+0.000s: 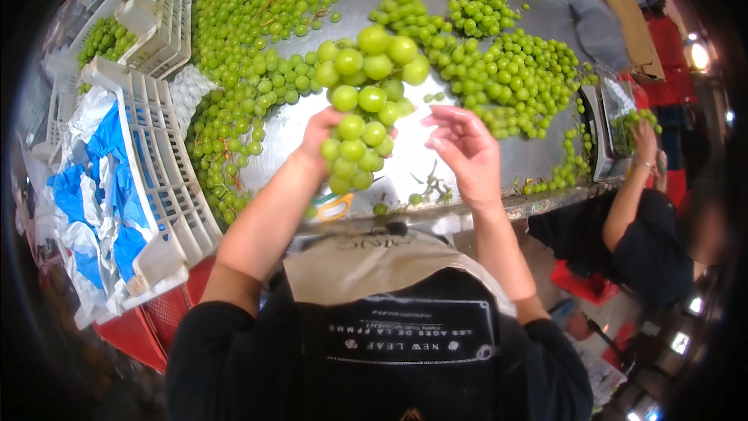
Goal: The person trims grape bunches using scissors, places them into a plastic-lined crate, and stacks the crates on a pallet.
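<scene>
My left hand holds up a bunch of green grapes over the metal table; the fruit hides most of its fingers. To the right of that bunch, my right hand is raised with fingers apart and slightly curled, holding nothing. Below the hands, near the table's front edge, lie yellow-handled scissors, partly covered by the bunch. Cut stem pieces and a few loose grapes are scattered beside them.
A large heap of grapes covers the table's left side. More bunches lie to the right. White plastic crates stand at left, one with blue and white wrapping. At far right, a co-worker's hand touches grapes at a scale.
</scene>
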A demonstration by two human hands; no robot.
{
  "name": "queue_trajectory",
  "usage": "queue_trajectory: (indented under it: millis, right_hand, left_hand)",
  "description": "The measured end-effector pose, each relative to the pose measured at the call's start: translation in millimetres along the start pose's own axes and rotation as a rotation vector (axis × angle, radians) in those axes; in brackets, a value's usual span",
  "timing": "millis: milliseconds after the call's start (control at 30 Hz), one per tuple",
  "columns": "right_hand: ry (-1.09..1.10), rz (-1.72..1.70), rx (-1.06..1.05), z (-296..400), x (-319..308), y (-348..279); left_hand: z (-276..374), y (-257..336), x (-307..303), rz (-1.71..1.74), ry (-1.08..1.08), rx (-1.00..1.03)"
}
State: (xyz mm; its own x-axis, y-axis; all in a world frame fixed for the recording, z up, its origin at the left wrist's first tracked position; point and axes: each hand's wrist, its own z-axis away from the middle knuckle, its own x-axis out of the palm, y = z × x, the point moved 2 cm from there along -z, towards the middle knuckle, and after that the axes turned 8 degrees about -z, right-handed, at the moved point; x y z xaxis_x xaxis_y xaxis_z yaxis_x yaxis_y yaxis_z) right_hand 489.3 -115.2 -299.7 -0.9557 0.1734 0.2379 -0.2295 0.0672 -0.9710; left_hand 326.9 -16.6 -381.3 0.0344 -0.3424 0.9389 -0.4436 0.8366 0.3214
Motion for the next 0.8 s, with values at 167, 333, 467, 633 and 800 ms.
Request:
queue_trajectory:
  millis: [167, 333, 467, 633, 800]
  right_hand:
    - [0.025, 0.065, -0.050, 7, 12, -13]
    - [0.067, -0.152, -0.197, 1, 13, -11]
    - [-0.044, -0.476, -0.167, -19, 7, 11]
    - [-0.021, -0.793, -0.033, -28, -11, 9]
    - [-0.098, -0.989, -0.033, -25, -11, 1]
  left_hand:
    - [4, -3, 14, -0.100, 0.063, 0.003]
    - [-5, -5, 88, -0.658, 0.470, 0.259]
    - [-8, -18, 114, -1.018, 0.271, 0.375]
    - [5, -1, 134, -1.189, 0.157, 0.366]
    - [10, 2, 116, -1.237, 0.356, 0.295]
